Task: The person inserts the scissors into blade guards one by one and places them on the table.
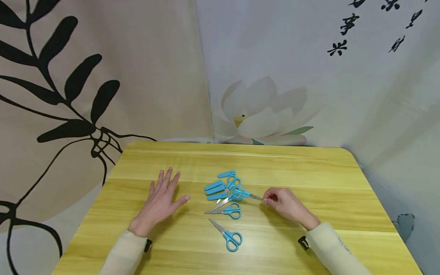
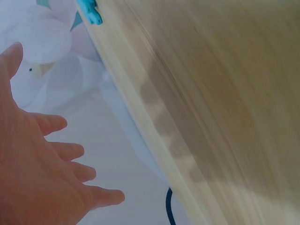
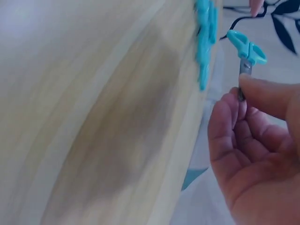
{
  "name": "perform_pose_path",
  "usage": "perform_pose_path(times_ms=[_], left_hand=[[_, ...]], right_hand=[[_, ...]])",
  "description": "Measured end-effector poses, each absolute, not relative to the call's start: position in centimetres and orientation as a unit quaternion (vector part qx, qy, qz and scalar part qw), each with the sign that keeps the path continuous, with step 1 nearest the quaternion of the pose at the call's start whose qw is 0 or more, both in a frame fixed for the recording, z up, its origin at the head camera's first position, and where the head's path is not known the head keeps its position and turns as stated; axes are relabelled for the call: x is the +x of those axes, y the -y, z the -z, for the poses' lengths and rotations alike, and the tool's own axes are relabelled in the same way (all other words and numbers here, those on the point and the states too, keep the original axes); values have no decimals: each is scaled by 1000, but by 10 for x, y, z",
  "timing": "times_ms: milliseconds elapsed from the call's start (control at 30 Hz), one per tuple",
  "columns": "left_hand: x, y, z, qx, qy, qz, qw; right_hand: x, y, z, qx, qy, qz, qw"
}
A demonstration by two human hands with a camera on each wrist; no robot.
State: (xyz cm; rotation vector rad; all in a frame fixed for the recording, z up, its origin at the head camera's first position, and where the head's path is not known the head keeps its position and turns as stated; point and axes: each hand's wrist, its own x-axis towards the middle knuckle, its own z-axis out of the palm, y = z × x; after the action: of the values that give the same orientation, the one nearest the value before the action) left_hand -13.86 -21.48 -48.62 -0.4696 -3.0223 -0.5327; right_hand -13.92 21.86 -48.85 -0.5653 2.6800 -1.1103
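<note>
My right hand (image 1: 288,205) pinches a pair of scissors (image 3: 247,65) by the blades between thumb and fingers. Its light-blue handles point left, over the other scissors in the head view. My left hand (image 1: 159,204) is held flat with fingers spread, left of the pile and holding nothing. In the left wrist view its fingers (image 2: 70,151) are apart. Between the hands, blue-handled scissors (image 1: 227,211) lie with blades to the left. Another pair (image 1: 225,232) lies nearest me, its blades angled up-left. More scissors overlap behind the pair I hold, partly hidden.
Several blue blade covers (image 1: 214,185) lie left of the scissors pile, and one cover (image 1: 226,174) sits farther back. The wooden table (image 1: 292,164) has its far edge against a printed curtain (image 1: 165,76) with leaves and a lotus.
</note>
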Motion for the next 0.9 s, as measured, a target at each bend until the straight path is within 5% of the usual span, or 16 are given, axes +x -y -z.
perform_pose_path(times_ms=[333, 900], left_hand=[[-142, 210, 484, -154, 973, 171, 15], [-140, 214, 487, -155, 972, 174, 14]], right_hand=[[-150, -242, 498, -94, -933, 336, 86], [-132, -229, 497, -125, -959, 241, 80]])
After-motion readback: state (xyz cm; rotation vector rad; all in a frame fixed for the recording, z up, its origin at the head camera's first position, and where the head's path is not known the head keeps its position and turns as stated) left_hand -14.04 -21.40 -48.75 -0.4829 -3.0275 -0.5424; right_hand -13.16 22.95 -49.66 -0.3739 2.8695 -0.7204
